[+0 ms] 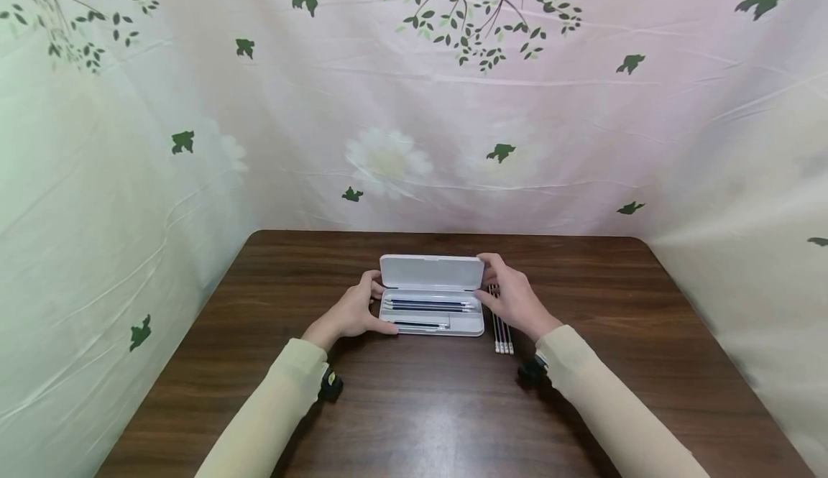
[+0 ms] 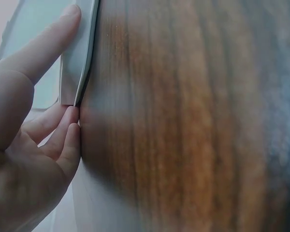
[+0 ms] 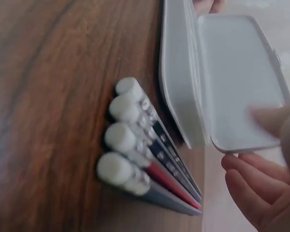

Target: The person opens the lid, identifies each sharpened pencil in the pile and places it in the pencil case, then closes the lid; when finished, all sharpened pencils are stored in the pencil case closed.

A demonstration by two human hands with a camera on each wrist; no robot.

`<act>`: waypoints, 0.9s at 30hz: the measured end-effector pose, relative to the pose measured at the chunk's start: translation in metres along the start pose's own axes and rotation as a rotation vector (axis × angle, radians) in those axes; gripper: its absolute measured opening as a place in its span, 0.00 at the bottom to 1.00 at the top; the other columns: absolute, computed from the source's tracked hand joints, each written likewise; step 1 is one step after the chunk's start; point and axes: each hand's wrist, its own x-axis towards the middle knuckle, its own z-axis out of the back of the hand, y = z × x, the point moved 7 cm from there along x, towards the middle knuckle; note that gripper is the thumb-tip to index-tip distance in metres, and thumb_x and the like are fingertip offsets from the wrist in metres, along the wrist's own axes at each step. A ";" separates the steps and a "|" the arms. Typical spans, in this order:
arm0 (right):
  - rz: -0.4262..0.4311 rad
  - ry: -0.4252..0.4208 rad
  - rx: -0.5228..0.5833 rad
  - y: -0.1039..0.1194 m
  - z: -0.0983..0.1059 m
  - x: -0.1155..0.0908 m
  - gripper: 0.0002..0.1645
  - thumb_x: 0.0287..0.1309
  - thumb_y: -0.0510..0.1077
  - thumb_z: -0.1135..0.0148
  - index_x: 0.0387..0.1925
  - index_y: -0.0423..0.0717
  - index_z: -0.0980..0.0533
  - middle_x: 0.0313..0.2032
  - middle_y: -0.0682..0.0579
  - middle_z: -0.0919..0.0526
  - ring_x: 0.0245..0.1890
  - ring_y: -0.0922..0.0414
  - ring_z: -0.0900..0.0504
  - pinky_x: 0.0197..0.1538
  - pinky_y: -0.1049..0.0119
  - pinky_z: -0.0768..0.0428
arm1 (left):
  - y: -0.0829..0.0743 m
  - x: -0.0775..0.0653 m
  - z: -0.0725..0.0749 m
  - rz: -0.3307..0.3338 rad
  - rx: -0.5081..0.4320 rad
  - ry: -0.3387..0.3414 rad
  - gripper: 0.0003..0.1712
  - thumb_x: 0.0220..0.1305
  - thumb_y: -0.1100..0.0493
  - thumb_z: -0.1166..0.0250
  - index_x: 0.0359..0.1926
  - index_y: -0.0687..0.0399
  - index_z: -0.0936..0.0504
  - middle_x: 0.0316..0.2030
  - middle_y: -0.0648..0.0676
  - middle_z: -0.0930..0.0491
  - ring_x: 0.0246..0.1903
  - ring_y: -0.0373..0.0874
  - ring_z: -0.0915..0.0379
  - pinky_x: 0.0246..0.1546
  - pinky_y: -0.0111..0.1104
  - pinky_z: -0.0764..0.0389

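Note:
A white pencil case [image 1: 467, 325] lies with its lid [image 1: 432, 273] raised. Several dark pencils [image 1: 430, 306] rest in its rear section, and another short dark stick, perhaps a pencil [image 1: 419, 324], is in the front section. My left hand [image 1: 352, 310] holds the case's left end, thumb along the front side and fingers at the end. At the right end, my right hand [image 1: 514, 302] holds the lid's edge, fingertips [image 3: 251, 166] behind it and the thumb, blurred, in front. Several pencils with white erasers [image 3: 121, 137] lie side by side just right of the case, partly under that hand.
Everything lies on a dark wood-grain table [image 1: 414, 392]. Behind and beside the table hangs a pale cloth [image 1: 414, 104] printed with leaves, birds and flowers. Dark wrist devices [image 1: 331, 384] sit at both cuffs.

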 end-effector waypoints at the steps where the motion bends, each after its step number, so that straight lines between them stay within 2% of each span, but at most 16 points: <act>1: 0.024 0.000 0.005 0.002 0.001 -0.003 0.32 0.66 0.40 0.27 0.67 0.47 0.31 0.47 0.46 0.13 0.45 0.53 0.12 0.47 0.53 0.12 | 0.000 0.000 0.000 -0.002 0.000 0.001 0.69 0.45 0.47 0.11 0.78 0.58 0.47 0.56 0.53 0.21 0.58 0.47 0.24 0.66 0.47 0.25; 4: 0.084 0.002 -0.010 0.007 0.002 -0.012 0.16 0.74 0.48 0.34 0.57 0.49 0.22 0.42 0.53 0.13 0.38 0.58 0.15 0.41 0.59 0.14 | -0.001 -0.001 0.000 0.011 0.016 0.005 0.70 0.46 0.47 0.12 0.79 0.58 0.48 0.57 0.55 0.22 0.59 0.49 0.25 0.66 0.48 0.25; 6: 0.103 0.009 -0.027 0.008 0.002 -0.017 0.12 0.77 0.49 0.39 0.54 0.50 0.19 0.43 0.55 0.14 0.38 0.60 0.17 0.40 0.59 0.16 | -0.001 -0.002 0.001 0.019 0.027 0.005 0.70 0.46 0.46 0.12 0.79 0.58 0.48 0.58 0.56 0.23 0.59 0.50 0.26 0.66 0.49 0.25; 8: 0.111 0.019 -0.047 0.009 0.001 -0.022 0.13 0.79 0.50 0.41 0.54 0.50 0.17 0.45 0.55 0.14 0.42 0.59 0.17 0.44 0.57 0.15 | -0.001 -0.002 0.001 0.023 0.038 0.004 0.71 0.45 0.45 0.12 0.80 0.57 0.49 0.58 0.55 0.24 0.59 0.50 0.26 0.66 0.49 0.26; 11: 0.128 0.038 -0.068 0.011 0.002 -0.026 0.15 0.79 0.51 0.42 0.55 0.48 0.17 0.52 0.52 0.14 0.52 0.54 0.15 0.54 0.50 0.15 | -0.002 -0.002 0.002 0.011 0.038 0.009 0.72 0.46 0.45 0.12 0.81 0.58 0.50 0.58 0.55 0.23 0.59 0.50 0.26 0.67 0.50 0.27; 15: 0.157 0.122 -0.093 0.016 0.000 -0.029 0.21 0.76 0.53 0.38 0.58 0.43 0.18 0.58 0.46 0.17 0.60 0.48 0.18 0.60 0.46 0.18 | -0.003 -0.003 0.002 -0.007 0.057 0.026 0.75 0.47 0.43 0.13 0.82 0.57 0.54 0.60 0.54 0.22 0.62 0.51 0.26 0.68 0.51 0.28; 18: 0.155 0.197 -0.129 0.018 -0.004 -0.032 0.29 0.73 0.54 0.36 0.64 0.38 0.21 0.64 0.40 0.21 0.64 0.44 0.20 0.62 0.45 0.19 | -0.003 -0.005 0.001 -0.008 0.077 0.049 0.75 0.46 0.39 0.14 0.83 0.52 0.54 0.62 0.55 0.23 0.65 0.52 0.28 0.69 0.52 0.29; 22: 0.124 0.258 -0.178 0.017 -0.009 -0.034 0.35 0.72 0.56 0.34 0.68 0.37 0.25 0.69 0.37 0.26 0.67 0.42 0.23 0.64 0.46 0.20 | -0.005 -0.006 0.001 -0.015 0.102 0.073 0.67 0.50 0.34 0.18 0.82 0.46 0.46 0.65 0.56 0.24 0.67 0.51 0.29 0.69 0.52 0.29; 27: 0.100 0.278 -0.207 0.016 -0.011 -0.033 0.36 0.69 0.57 0.32 0.68 0.38 0.24 0.70 0.38 0.26 0.68 0.42 0.24 0.65 0.46 0.21 | -0.009 -0.006 0.002 -0.060 0.161 0.068 0.52 0.60 0.32 0.25 0.78 0.49 0.34 0.68 0.55 0.25 0.66 0.50 0.28 0.67 0.50 0.26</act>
